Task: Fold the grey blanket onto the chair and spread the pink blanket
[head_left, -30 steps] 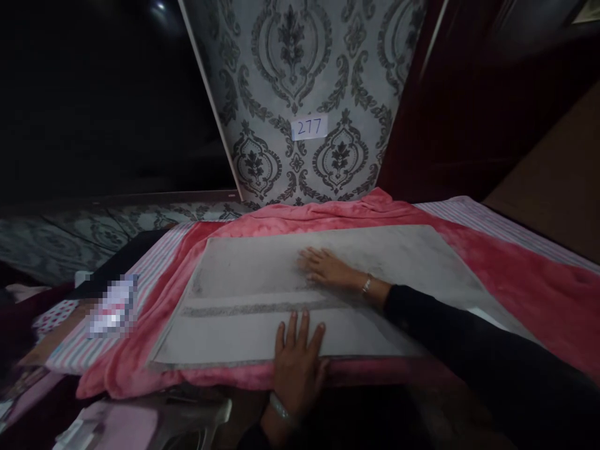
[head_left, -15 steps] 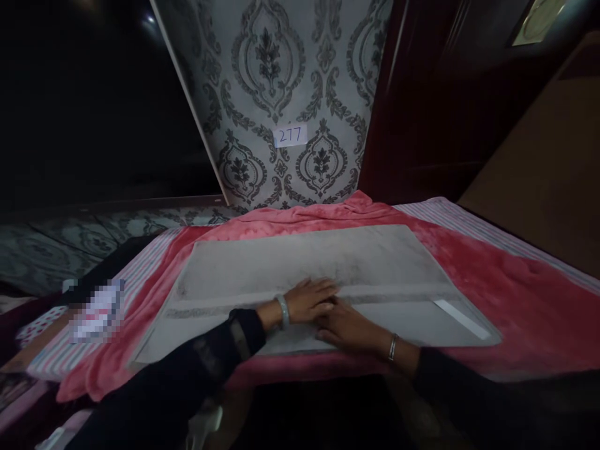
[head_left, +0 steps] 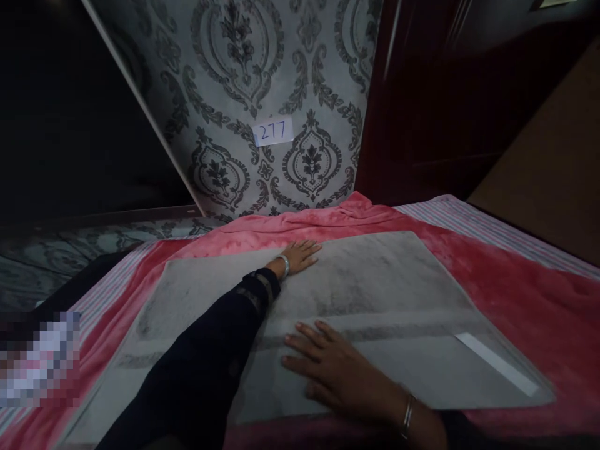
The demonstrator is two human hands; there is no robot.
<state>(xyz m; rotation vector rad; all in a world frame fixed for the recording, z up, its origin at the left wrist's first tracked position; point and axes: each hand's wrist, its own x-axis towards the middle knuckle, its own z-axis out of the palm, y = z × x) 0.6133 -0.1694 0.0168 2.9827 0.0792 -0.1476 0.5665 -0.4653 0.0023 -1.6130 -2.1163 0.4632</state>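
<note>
Cloth (head_left: pixel 384 281) flat under outspread fingers (head_left: pixel 304 340)

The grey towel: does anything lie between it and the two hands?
Nothing visible does. The left hand rests flat near the far edge of the grey towel, and the right hand lies flat on its near part. Both touch the cloth directly.

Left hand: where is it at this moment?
Head view: the left hand lies flat on the far edge of the grey cloth, near the middle, beside the pink blanket, beyond the right hand.
</note>
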